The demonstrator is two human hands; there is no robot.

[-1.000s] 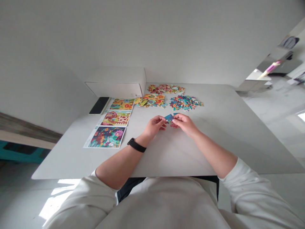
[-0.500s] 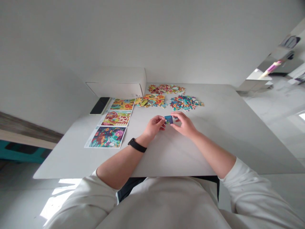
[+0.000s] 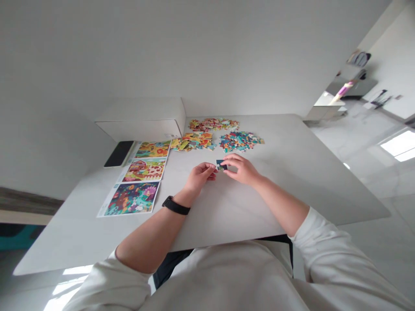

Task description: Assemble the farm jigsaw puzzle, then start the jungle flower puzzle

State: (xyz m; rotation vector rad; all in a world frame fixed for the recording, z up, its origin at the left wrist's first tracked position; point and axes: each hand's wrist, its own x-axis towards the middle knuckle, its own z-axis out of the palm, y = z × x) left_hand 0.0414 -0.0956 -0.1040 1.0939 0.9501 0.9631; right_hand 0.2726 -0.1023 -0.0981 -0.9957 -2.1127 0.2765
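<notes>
A small dark-blue jigsaw puzzle piece [image 3: 221, 164] with a light edge and a greenish patch is held between my two hands, just above the table. My left hand [image 3: 199, 176], with a black band on its wrist, pinches the piece's left edge between thumb and fingers. From the other side, my right hand [image 3: 243, 169] grips the right edge, its fingertips partly covering the piece. Beyond my hands lies a heap of blue, teal and orange puzzle pieces [image 3: 240, 141]. Left of that heap are yellow and orange pieces [image 3: 194, 141], and behind them red and pink pieces [image 3: 214, 124].
On the left of the white table [image 3: 207, 220] lie three printed pictures: a lion scene [image 3: 152, 149], a farm scene [image 3: 145, 169] and a dark-blue scene [image 3: 132, 198]. A dark phone-like slab [image 3: 119, 153] sits beside them. A white box [image 3: 139, 129] stands against the wall.
My view has swung slightly, so the table contents appear further left. The puzzle piece has been turned in my fingers, showing a darker face and a light edge; both hands still hold it.
</notes>
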